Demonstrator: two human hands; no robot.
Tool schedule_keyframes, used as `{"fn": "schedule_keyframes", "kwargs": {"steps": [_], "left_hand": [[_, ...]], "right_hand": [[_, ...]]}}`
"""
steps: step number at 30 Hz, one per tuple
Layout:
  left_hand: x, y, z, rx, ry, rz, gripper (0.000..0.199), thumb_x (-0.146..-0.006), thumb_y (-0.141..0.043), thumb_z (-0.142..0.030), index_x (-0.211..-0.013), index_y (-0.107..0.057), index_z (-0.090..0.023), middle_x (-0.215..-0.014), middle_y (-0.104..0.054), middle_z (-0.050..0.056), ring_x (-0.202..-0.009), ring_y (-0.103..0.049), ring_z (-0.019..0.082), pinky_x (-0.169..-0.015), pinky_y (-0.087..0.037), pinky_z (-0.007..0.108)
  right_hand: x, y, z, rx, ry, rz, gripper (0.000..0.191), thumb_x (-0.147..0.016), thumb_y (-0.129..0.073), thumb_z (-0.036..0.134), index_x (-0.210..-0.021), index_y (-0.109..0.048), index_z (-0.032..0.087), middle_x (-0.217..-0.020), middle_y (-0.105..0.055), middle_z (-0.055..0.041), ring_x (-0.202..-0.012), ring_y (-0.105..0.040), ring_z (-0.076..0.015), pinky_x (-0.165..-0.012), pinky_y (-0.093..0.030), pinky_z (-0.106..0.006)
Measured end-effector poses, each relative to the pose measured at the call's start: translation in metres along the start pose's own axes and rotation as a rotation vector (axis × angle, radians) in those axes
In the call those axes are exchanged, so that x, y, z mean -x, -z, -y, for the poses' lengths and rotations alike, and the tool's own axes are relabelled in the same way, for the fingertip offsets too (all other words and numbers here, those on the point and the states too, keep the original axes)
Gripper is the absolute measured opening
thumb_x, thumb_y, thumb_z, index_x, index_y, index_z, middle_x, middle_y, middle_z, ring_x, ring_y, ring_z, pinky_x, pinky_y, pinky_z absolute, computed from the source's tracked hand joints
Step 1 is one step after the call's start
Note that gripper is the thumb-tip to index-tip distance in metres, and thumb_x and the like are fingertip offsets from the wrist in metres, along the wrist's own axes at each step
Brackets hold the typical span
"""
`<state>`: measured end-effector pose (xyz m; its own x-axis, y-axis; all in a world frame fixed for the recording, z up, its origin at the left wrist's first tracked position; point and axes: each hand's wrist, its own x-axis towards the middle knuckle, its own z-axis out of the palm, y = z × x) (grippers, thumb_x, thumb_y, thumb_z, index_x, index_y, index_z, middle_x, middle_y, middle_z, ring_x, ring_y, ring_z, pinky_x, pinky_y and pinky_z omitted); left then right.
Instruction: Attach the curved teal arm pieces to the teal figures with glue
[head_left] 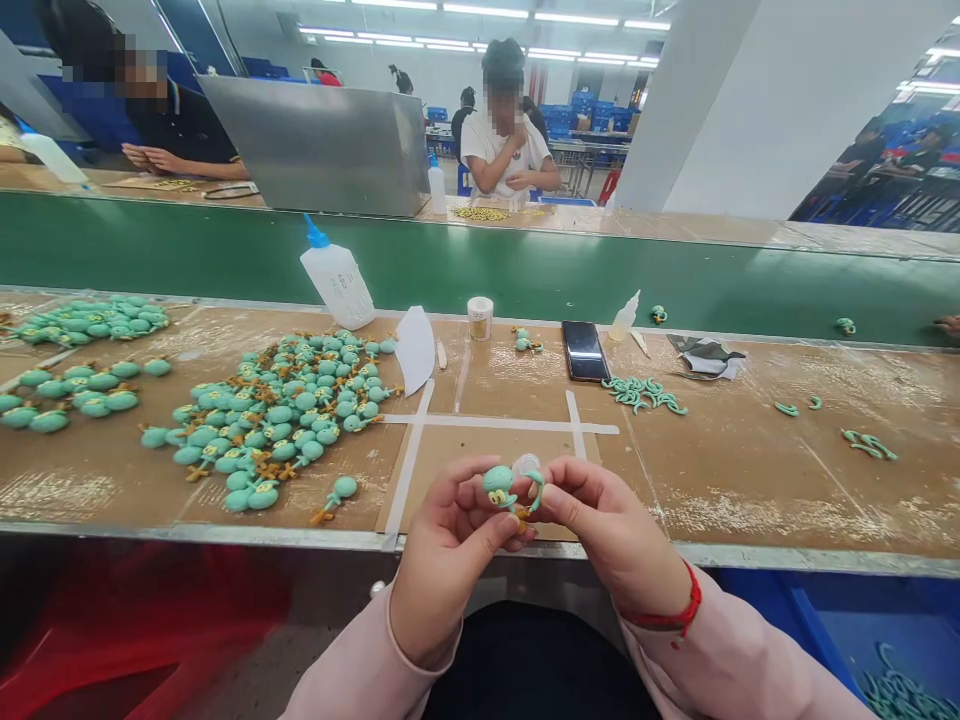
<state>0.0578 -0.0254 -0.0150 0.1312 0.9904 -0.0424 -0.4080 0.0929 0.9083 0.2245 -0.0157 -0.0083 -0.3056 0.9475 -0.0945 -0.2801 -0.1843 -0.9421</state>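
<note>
Between the fingers of my left hand [457, 540] is a small teal figurine [498, 482] with a round head, yellow eyes and a brown lower part. My right hand [600, 525] pinches a curved teal piece [536, 488] right beside the figurine; whether the two touch I cannot tell. A small translucent whitish thing [526, 465] shows behind the fingers, partly hidden. Left of my hands lies a big pile of similar figurines [292, 400], with a single figurine [343, 488] near the table edge. More curved teal pieces [643, 393] lie in a heap beyond my right hand.
A white bottle with a blue tip [337, 285], a small jar [480, 318], a phone [585, 352] and a small dropper bottle [625, 316] stand or lie along the back. Behind runs a green belt [480, 258]. A blue bin [825, 630] is low at right. People sit opposite.
</note>
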Motion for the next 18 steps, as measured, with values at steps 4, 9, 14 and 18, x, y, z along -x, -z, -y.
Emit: {"fn": "schedule_keyframes", "kwargs": {"steps": [4, 9, 14, 18], "left_hand": [[-0.001, -0.003, 0.0, -0.01, 0.001, -0.017, 0.039, -0.073, -0.081, -0.019, -0.105, -0.061, -0.027, -0.084, -0.076, -0.002, -0.062, -0.072, 0.014, -0.058, -0.059, 0.023], [0.0, -0.007, 0.001, -0.02, -0.002, -0.07, 0.036, -0.072, -0.081, -0.019, -0.101, -0.062, -0.026, -0.079, -0.075, -0.002, -0.064, -0.071, 0.015, -0.055, -0.058, 0.023], [0.0, -0.006, 0.003, -0.016, -0.017, -0.076, 0.035, -0.073, -0.081, -0.019, -0.101, -0.062, -0.026, -0.077, -0.075, -0.002, -0.062, -0.07, 0.014, -0.056, -0.058, 0.023], [0.0, -0.005, 0.002, -0.003, -0.032, -0.05, 0.033, -0.074, -0.08, -0.016, -0.101, -0.064, -0.026, -0.077, -0.075, -0.002, -0.064, -0.071, 0.014, -0.057, -0.059, 0.022]], "right_hand": [[0.002, -0.004, 0.004, 0.084, 0.057, -0.03, 0.026, -0.083, -0.071, 0.044, -0.084, -0.066, 0.018, -0.083, -0.066, -0.0026, -0.078, -0.061, -0.0156, -0.074, -0.051, -0.028], [0.007, -0.011, 0.004, 0.172, 0.112, -0.053, 0.022, -0.087, -0.066, 0.043, -0.085, -0.065, 0.02, -0.08, -0.067, -0.0031, -0.076, -0.063, -0.0171, -0.071, -0.054, -0.028], [0.009, -0.011, 0.001, 0.201, 0.155, -0.043, 0.018, -0.091, -0.062, 0.038, -0.087, -0.064, 0.021, -0.082, -0.067, -0.0034, -0.075, -0.064, -0.017, -0.071, -0.055, -0.028], [0.01, -0.01, 0.001, 0.257, 0.189, -0.041, 0.016, -0.092, -0.061, 0.036, -0.09, -0.065, 0.02, -0.083, -0.067, -0.0034, -0.075, -0.065, -0.0171, -0.071, -0.055, -0.028]]}}
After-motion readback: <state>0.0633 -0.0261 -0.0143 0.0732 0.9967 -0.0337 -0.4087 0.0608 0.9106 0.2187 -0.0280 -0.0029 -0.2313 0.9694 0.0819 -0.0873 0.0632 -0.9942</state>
